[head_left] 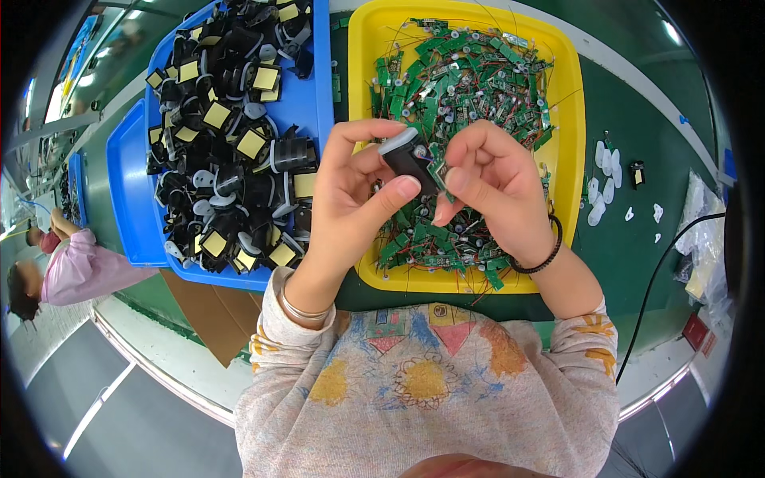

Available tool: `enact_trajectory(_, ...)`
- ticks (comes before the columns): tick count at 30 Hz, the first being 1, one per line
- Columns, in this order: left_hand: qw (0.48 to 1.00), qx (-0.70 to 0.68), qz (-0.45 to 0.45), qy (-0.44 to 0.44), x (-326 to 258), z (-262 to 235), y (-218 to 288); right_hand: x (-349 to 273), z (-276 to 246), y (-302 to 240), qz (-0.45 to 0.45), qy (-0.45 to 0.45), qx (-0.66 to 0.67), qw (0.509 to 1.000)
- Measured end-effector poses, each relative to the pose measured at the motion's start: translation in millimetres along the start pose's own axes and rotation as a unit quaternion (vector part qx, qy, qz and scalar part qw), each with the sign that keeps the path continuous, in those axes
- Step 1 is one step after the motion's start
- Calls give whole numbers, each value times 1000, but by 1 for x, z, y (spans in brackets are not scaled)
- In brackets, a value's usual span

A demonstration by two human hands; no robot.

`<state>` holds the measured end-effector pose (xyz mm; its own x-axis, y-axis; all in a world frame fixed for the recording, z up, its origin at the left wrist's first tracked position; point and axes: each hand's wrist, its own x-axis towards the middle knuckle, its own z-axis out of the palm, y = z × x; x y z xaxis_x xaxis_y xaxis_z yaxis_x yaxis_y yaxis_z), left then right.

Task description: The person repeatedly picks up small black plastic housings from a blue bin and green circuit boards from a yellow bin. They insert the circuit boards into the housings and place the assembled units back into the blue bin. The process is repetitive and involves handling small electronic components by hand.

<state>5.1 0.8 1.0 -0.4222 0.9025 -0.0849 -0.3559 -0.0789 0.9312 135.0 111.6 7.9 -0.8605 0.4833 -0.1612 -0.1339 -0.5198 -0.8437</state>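
Note:
Between thumb and fingers, my left hand (351, 187) grips a black plastic housing (412, 165) with a grey rounded end cap, tilted over the yellow tray. My right hand (494, 179) pinches a small green circuit board (437, 166) against the housing's open side. Thin wires show between board and housing; how far the board sits inside I cannot tell. Beneath both hands lies the yellow tray (580, 159), heaped with green circuit boards (478, 80) and thin wires. To the left a blue tray (319, 72) holds a pile of black housings (231, 167) with grey caps and pale yellow pads.
Several white plastic pieces (610, 167) and a small black part (637, 173) lie right of the yellow tray. Clear plastic bags (701, 231) and a black cable (649, 299) are at the far right. Another person (88, 267) sits at far left, near a second blue tray (127, 191).

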Motion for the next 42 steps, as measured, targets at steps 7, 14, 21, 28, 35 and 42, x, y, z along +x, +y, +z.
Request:
enact_trajectory(7,1000,-26,-6,-2,0,1,-1,0,0,0,-12,-4,15,1000)
enact_trajectory(14,1000,-14,11,7,0,3,-3,0,0,2,2,-2,47,999)
enact_trajectory(21,985,151,86,17,-2,2,-8,0,1,0,9,1,31,999)
enact_trajectory(28,959,239,151,1,-1,-2,-13,1,0,-4,28,-5,-16,999)
enact_trajectory(35,957,241,163,-5,3,2,-9,-2,1,0,-7,20,-157,987)
enact_trajectory(42,964,222,143,-35,4,-2,1,-1,3,7,-295,32,-502,812)
